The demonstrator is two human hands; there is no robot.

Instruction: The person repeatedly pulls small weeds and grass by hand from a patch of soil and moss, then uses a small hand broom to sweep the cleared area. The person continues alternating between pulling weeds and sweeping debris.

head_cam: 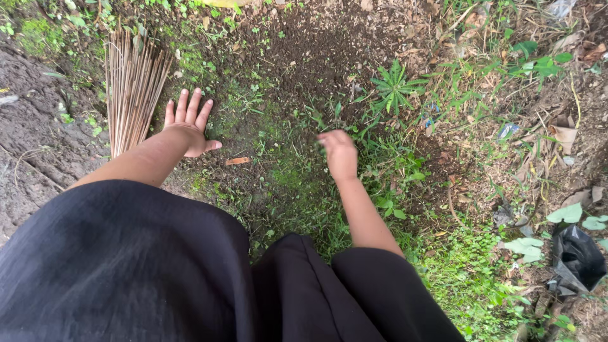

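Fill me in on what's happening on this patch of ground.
A person in black clothing bends over bare soil and low weeds. The left hand is spread flat, fingers splayed, on the dirt just right of a stick broom lying on the ground. The right hand is curled, its grip closed down among the small weeds; whether it holds any is unclear. A black plastic bag lies at the right edge.

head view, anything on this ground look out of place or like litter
Yes. A crumpled black plastic bag lies among the weeds at the lower right, and small blue and pale scraps sit in the grass further up. The stick broom lies flat beside the left hand. The right hand is blurred.
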